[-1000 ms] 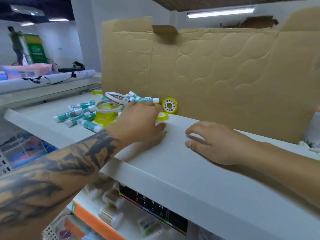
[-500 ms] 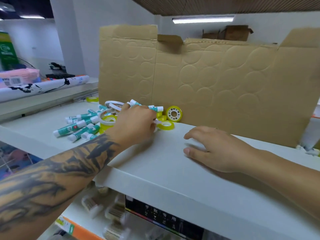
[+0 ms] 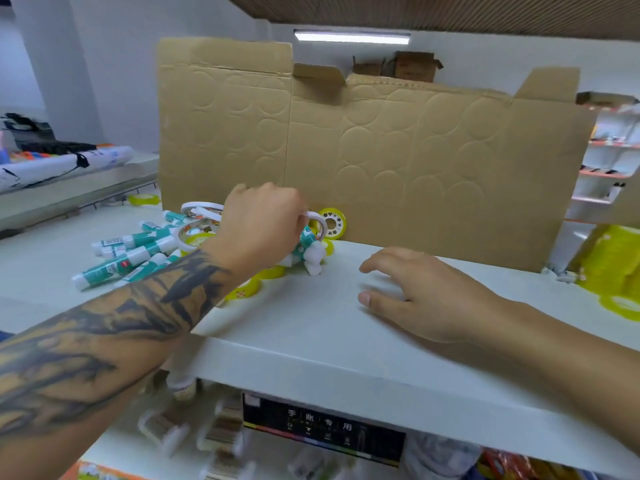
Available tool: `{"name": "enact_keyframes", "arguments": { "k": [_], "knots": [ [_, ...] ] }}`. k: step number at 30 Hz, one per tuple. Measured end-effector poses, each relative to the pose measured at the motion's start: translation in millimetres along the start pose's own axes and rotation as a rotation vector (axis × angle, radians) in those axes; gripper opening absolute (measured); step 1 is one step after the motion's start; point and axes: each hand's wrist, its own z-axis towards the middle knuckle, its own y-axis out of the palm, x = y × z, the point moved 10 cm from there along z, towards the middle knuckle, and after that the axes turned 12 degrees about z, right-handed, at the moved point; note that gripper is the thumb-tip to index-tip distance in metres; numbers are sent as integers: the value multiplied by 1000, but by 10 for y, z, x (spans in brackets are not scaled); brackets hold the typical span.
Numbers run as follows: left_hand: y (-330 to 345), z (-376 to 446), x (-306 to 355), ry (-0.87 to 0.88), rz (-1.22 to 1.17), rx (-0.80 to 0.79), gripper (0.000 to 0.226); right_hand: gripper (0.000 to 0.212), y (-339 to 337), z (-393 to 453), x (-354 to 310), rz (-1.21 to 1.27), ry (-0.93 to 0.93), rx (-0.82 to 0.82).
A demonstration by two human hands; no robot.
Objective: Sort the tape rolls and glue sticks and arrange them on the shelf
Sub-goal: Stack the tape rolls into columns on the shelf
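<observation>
Left hand (image 3: 263, 223) curled round glue sticks (image 3: 306, 249) and a white tape ring (image 3: 317, 223), lifted off shelf (image 3: 311, 327) by the left pile. Right hand (image 3: 422, 292) relaxed, holding nothing. Sticks probably light, stiff, slippery: grip mid-barrel.

On the shelf (image 3: 311, 327), glue sticks (image 3: 128, 251) and tape rolls (image 3: 197, 233) lie heaped at the left, before the upright cardboard (image 3: 398, 150); one tape roll (image 3: 333, 223) leans against it.
</observation>
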Motion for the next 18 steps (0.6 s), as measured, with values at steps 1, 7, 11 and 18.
{"name": "enact_keyframes", "arguments": {
  "k": [1, 7, 11, 18],
  "knots": [
    [-20, 10, 5, 2, -31, 0, 22, 50, -5, -32, -4, 3, 13, 4],
    [-149, 51, 169, 54, -144, 33, 22, 48, -41, -218, -5, 3, 73, 35],
    [-179, 85, 323, 76, -214, 44, 20, 48, -37, -323, -5, 14, 91, 56],
    [-177, 124, 602, 100, -318, 28, 18, 46, -23, -445, -29, 16, 95, 67]
  ]
}}
